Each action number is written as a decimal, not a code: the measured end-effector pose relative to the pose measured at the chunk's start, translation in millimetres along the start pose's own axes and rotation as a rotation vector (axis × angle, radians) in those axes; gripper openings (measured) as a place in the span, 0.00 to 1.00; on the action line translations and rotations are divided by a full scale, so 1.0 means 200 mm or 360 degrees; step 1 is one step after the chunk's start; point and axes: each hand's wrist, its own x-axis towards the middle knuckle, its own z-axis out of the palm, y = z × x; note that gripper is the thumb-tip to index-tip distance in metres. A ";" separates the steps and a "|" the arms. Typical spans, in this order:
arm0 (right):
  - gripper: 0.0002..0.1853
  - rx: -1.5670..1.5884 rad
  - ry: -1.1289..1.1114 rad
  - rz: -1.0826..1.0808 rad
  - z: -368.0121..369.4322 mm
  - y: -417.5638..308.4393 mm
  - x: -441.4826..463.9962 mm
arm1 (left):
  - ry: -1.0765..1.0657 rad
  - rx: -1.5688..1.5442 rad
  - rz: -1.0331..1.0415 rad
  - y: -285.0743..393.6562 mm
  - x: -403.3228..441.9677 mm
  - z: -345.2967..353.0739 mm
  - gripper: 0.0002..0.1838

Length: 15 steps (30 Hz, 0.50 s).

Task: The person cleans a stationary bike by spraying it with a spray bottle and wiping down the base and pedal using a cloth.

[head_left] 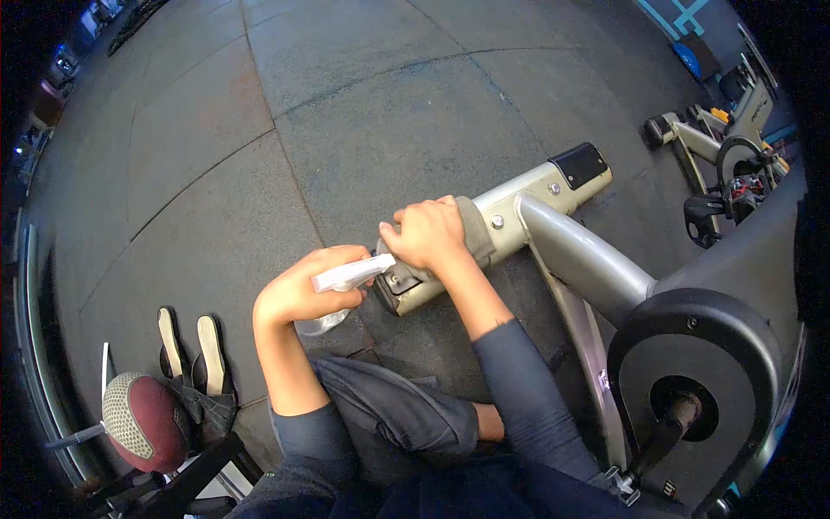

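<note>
My left hand is closed around a spray bottle with a white trigger head. Its clear body shows below my fingers, and the nozzle points toward the near end of the bike's foot bar. My right hand presses a grey cloth onto the beige foot bar of an exercise bike, with the fingers curled over it. Part of the cloth is hidden under the hand. A black end cap sits at the bar's near end, just beside the nozzle.
The bike's black round housing and a pedal crank stand close at my right. A pair of sandals and a maroon and beige rounded object are at the left. Another bike stands at the far right on dark floor mats.
</note>
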 end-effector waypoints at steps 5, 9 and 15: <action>0.22 0.0121 0.0635 0.0011 0.13 0.01 0.02 | -0.0031 0.0024 -0.0032 -0.01 0.01 -0.01 0.15; 0.22 0.0138 0.0974 0.0013 0.25 -0.04 -0.18 | -0.0026 0.0009 -0.0059 -0.01 0.00 -0.02 0.17; 0.31 0.0153 0.0996 -0.0145 0.50 -0.14 -0.55 | 0.0052 -0.0084 -0.0009 -0.02 -0.02 -0.01 0.14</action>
